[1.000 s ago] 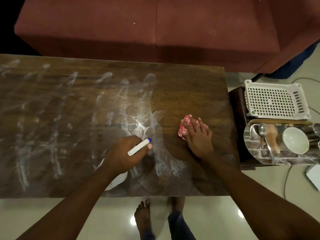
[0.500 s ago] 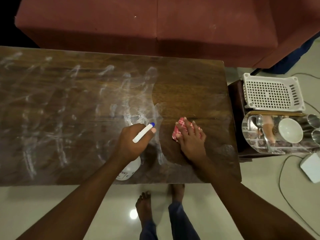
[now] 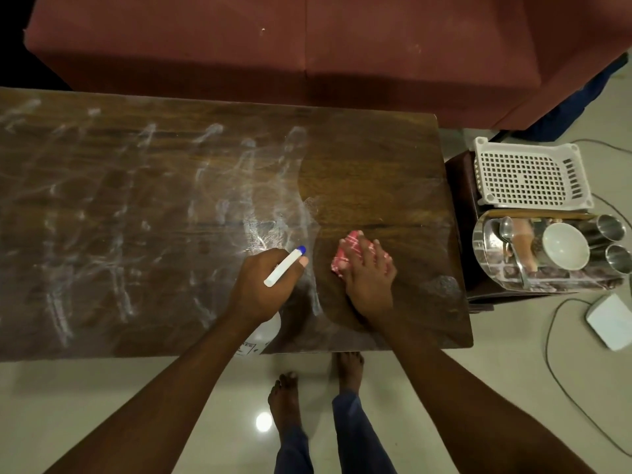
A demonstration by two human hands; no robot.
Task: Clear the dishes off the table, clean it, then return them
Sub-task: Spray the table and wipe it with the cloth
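Note:
The long wooden table (image 3: 376,159) bears white foamy streaks over its left and middle; its right end looks wiped dark. My left hand (image 3: 263,289) grips a white spray bottle (image 3: 285,266) with a blue nozzle tip, its body mostly hidden under the hand. My right hand (image 3: 371,277) presses flat on a red-and-white checked cloth (image 3: 345,256) on the table's right part. The dishes stand on a steel tray (image 3: 489,265) on a side stand to the right: a white bowl (image 3: 566,246), a spoon (image 3: 506,227) and two steel tumblers (image 3: 612,227).
A maroon sofa (image 3: 307,39) runs along the table's far side. A white perforated plastic basket (image 3: 530,172) sits behind the tray. A white device (image 3: 610,319) and cables lie on the floor at right. My bare feet (image 3: 318,388) stand at the table's near edge.
My right hand slid the cloth a little leftward and back toward me across the table's right part. My left hand with the bottle shifted slightly right and farther in.

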